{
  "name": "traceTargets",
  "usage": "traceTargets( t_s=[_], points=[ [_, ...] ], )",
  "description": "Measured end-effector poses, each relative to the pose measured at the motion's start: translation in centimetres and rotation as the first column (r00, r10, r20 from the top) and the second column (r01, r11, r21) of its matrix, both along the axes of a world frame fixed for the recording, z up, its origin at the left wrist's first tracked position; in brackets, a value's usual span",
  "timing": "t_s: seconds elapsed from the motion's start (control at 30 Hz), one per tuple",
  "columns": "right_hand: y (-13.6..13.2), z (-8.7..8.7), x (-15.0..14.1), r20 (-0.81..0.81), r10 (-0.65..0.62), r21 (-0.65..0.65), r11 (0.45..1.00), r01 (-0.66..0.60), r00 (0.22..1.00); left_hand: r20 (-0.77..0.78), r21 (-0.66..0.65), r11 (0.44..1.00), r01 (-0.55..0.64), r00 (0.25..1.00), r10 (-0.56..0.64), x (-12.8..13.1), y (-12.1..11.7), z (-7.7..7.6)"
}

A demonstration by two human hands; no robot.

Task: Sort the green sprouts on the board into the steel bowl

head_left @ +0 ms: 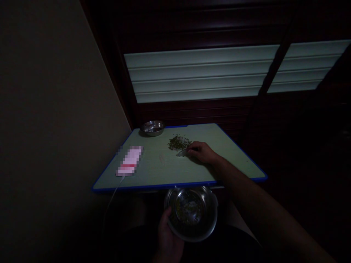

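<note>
My left hand (169,233) is closed on the near left rim of a shiny metal bowl (213,215), held tilted just below the table's front edge. Small greenish grains, like mung beans, lie inside it with some whitish bits. Over the table, my right hand (200,151) has its fingers pinched together at the near right side of a loose pile of green beans (177,141) mixed with white grains. A small pale, translucent thing (182,153) sticks out leftward from the fingertips; the dim light hides its exact kind.
The pale table (148,175) has a blue rim. A second metal bowl (152,128) stands at its back left corner. On the left lies a blurred-out phone-like device (130,160), with a white cable (113,195) hanging over the front edge. A wall and dark slatted doors rise close behind.
</note>
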State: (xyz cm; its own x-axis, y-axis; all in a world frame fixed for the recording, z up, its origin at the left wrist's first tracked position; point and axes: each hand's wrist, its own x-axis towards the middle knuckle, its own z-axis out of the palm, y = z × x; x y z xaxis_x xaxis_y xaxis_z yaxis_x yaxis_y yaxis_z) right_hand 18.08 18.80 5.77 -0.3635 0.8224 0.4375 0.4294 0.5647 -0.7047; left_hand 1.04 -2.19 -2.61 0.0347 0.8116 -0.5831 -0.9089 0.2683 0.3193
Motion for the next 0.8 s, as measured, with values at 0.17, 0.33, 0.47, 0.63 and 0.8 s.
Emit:
traceTargets(
  t_s=[0.17,0.33,0.47,0.63,0.8],
  points=[
    [-0.04,-0.02,0.08,-0.009,0.023,-0.015,1.000,-0.023,1.000,-0.006,0.003,1.000,0.006,1.000,-0.006,0.03,0.16,0.17],
    [-0.33,0.13,0.15,-0.038,0.052,-0.050,0.997,-0.054,0.998,-0.013,-0.010,1.000,0.007,1.000,-0.007,0.00,0.12,0.11],
    [-0.52,0.36,0.18,-0.048,-0.001,-0.074,0.997,-0.002,0.999,-0.018,-0.013,1.000,0.012,1.000,-0.013,0.01,0.09,0.18],
    [-0.25,0.50,0.49,-0.104,-0.155,-0.118,0.983,0.143,0.982,-0.017,-0.021,1.000,-0.008,1.000,0.008,0.00,0.12,0.25],
    [0.26,0.26,0.96,-0.080,-0.270,-0.167,0.953,0.254,0.960,-0.025,-0.033,0.999,0.005,1.000,-0.006,0.01,0.05,0.47]
  ],
)
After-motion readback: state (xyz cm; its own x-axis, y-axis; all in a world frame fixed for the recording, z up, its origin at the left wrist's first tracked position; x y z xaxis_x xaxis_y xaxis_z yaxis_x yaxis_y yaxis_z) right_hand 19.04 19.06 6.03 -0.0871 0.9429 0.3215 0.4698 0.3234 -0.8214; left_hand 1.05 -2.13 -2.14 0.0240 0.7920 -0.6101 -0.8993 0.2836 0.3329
